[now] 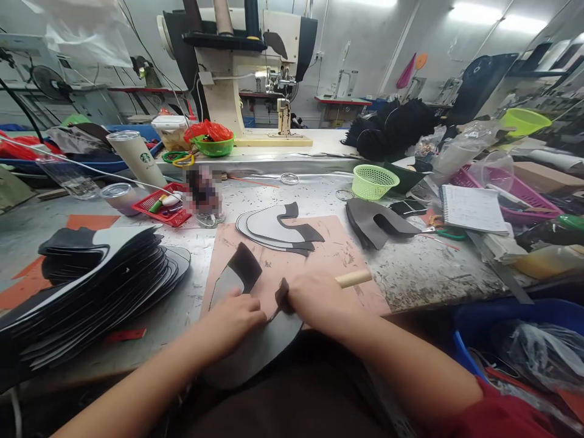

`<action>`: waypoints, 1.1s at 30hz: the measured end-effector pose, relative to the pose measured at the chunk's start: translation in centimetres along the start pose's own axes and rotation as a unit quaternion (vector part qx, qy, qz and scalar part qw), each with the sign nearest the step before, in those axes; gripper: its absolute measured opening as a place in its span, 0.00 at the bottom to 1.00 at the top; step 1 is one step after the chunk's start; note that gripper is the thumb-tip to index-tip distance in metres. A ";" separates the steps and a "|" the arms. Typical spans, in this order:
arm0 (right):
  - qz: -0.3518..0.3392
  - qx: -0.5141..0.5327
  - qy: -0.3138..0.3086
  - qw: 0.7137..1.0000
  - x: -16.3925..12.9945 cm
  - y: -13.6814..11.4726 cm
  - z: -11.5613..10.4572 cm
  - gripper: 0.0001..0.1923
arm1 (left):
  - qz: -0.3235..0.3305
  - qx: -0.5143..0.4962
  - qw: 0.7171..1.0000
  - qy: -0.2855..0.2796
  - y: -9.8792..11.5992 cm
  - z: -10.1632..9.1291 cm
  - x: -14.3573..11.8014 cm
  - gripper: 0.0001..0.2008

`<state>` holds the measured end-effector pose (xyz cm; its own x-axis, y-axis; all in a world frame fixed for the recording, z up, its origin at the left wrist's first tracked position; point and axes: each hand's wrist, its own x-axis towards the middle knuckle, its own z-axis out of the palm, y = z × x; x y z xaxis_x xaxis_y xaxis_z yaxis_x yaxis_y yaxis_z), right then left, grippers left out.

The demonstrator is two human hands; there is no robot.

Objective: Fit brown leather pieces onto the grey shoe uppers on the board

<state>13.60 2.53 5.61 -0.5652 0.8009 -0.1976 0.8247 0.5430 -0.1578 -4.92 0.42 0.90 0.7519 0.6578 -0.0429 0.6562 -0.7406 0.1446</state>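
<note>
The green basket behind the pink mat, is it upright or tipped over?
Tipped. The green basket lies on its side on the table, its open mouth facing the camera so the mesh inside shows.

A green Starbucks logo stands on the pale tumbler point(138, 156), left of the sewing machine point(246, 73); nothing else is legible.

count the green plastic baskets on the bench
3: a mesh basket mid-bench, a green bowl-like basket by the sewing machine, a lime one far right. Clutter may hide others.
</note>
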 end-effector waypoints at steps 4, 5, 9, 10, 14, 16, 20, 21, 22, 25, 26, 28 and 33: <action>0.032 -0.011 0.001 0.999 0.6 0.8 -0.6 0.11 | -0.083 -0.051 0.994 0.055 0.6 0.6 1.2 0.10; 0.031 -0.015 -0.012 0.999 0.7 0.9 -0.7 0.11 | -0.087 -0.047 0.993 0.057 0.8 0.7 1.2 0.10; 0.040 -0.014 0.000 0.999 0.9 0.8 -0.5 0.11 | -0.089 -0.034 0.995 0.011 0.6 0.6 0.7 0.13; 0.037 -0.009 0.000 0.999 0.9 0.7 -0.4 0.11 | -0.091 -0.040 0.995 0.002 0.5 0.4 0.6 0.13; 0.023 -0.014 -0.041 0.999 1.1 0.4 0.0 0.10 | -0.075 -0.033 0.997 -0.003 0.1 0.1 0.0 0.12; 0.026 -0.021 -0.025 0.999 1.2 0.2 0.1 0.10 | -0.067 -0.009 0.998 0.000 0.0 0.2 -0.3 0.14; -0.018 0.002 -0.032 0.999 1.3 -0.6 0.3 0.10 | -0.066 -0.032 0.997 -0.014 -0.2 -0.1 -1.1 0.12; -0.029 0.003 -0.032 0.999 1.3 -0.8 0.3 0.09 | -0.061 -0.041 0.997 -0.018 -0.3 -0.2 -1.3 0.12; -0.036 0.003 -0.024 0.999 1.3 -0.9 0.4 0.10 | -0.055 -0.042 0.997 -0.021 -0.4 -0.4 -1.5 0.13; -0.043 0.000 0.000 0.999 1.5 -1.1 0.5 0.11 | -0.044 -0.032 0.998 -0.025 -0.8 -0.9 -1.9 0.15; -0.046 0.002 -0.008 0.999 1.5 -1.1 0.5 0.10 | -0.045 -0.036 0.998 -0.022 -0.9 -0.9 -1.9 0.14; -0.036 0.000 -0.032 0.999 1.7 -0.7 0.3 0.09 | -0.059 -0.062 0.996 0.003 -0.7 -0.4 -1.6 0.10; 0.052 -0.009 0.057 0.997 2.0 1.0 -0.1 0.12 | -0.162 -0.091 0.970 0.155 1.5 2.0 0.0 0.09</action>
<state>13.25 4.70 5.11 -0.4716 0.8761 -0.1005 0.8795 0.4591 -0.1255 -3.80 -0.96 -0.82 0.4349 0.8823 0.1797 0.8115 -0.4706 0.3464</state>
